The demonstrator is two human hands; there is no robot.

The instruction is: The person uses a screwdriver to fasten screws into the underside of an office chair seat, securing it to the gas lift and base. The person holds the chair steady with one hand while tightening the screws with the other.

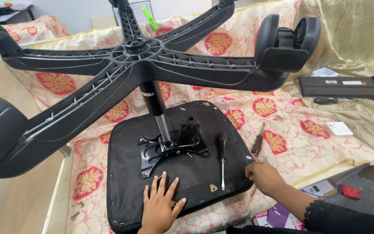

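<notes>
Left hand [161, 203] lies spread flat on the upside-down chair seat [130, 203] on the table; right hand [263, 177] curls around its edge. That top-heavy wheel base [135, 65] could probably tip if the seat shifts.

A small white square box [339, 128] lies on the patterned cloth at the right, near the table edge. Further back, a long black flat panel [346, 87] carries two small white rectangular labels [351, 82] on its top face. A white leaflet [325, 72] lies just behind it. Below the table edge at lower right sit a white printed card [318, 188], a small red packet [351, 191] and a purple-and-white printed package [278, 215].
</notes>
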